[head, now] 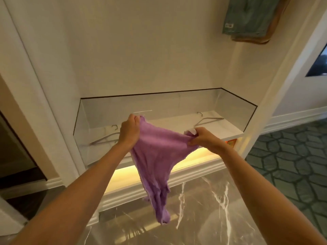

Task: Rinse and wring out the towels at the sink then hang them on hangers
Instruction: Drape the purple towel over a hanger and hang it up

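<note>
Recessed wall alcove (123, 59), white, with a white shelf (228, 129) across its base and a lit strip beneath. Marble floor (203, 218) in front; patterned carpet (292, 165) to the right.

Purple towel (157, 156): held in the air in front of the shelf, clear of the floor, stretched along its top edge between two hands, with the rest hanging in a crumpled, twisted point. Judged soft and limp, with no stiffness. It is probably damp and somewhat heavier than dry, so it will sag wherever unsupported. The upper corners are the sound places to hold it, as at present.

Teal towel (247, 15) and tan towel (270, 32) hang at upper right, overlapping.

Two hangers lie flat on the shelf, well apart: left hanger (104, 138) partly behind the left forearm, right hanger (208, 121) beyond the right hand. Neither carries a towel.

Left hand (128, 131): fingers curled tight round one top corner. Right hand (203, 140): thumb and fingers pinching the opposite corner, beside a small white tag (192, 131).

Writing: the white tag shows no legible text. A pale label (229, 25) on the teal towel carries marks too small to read. An orange sticker (231, 143) below the shelf edge is illegible.
</note>
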`<state>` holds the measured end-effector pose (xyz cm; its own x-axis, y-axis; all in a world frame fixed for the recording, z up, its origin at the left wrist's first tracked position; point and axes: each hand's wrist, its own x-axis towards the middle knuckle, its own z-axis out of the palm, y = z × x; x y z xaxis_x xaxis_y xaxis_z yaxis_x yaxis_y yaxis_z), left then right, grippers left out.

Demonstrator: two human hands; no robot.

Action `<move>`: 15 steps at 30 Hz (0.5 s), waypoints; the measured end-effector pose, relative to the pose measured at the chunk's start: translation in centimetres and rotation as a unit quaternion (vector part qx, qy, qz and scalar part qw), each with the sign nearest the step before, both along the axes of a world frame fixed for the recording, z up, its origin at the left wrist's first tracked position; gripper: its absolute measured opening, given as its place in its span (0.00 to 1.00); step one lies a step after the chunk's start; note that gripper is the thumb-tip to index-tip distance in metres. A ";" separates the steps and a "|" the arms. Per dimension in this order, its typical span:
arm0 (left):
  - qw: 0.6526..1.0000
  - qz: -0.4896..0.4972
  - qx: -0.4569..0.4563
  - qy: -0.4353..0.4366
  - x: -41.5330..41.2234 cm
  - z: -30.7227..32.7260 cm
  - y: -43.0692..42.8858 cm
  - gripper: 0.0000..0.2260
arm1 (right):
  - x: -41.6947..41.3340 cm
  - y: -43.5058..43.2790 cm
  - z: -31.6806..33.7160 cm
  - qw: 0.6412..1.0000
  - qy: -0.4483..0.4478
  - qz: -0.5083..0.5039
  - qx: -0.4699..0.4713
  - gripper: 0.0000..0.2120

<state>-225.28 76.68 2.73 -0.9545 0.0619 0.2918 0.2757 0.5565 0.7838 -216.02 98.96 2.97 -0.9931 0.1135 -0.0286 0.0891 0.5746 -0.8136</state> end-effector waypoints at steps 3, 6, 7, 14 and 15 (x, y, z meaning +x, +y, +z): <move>0.991 -0.102 -0.075 -0.048 -3.3 -1.2 1.6 0.15 | -5.4 1.7 0.0 0.977 0.075 -0.091 0.178 0.18; 0.913 -0.208 -0.350 -0.040 -7.0 -1.6 2.0 0.27 | -9.6 3.1 -1.1 0.986 0.087 -0.138 0.023 0.23; 0.880 -0.203 -0.429 -0.029 -8.7 -1.6 2.3 0.25 | -11.0 3.7 -1.5 0.988 0.074 -0.116 -0.064 0.19; 0.992 0.003 -0.013 -0.129 -20.7 0.1 4.2 0.04 | -20.4 8.4 -0.1 0.998 -0.059 0.018 -0.020 0.06; 0.985 0.004 0.081 -0.153 -21.6 0.1 4.8 0.05 | -21.9 8.9 0.7 0.997 -0.041 0.011 -0.060 0.07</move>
<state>-246.87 81.51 2.87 -0.9995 0.0302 -0.0038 0.0092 0.4189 0.9080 -237.90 107.90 3.70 -0.9892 0.0831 -0.1210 0.1461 0.4757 -0.8674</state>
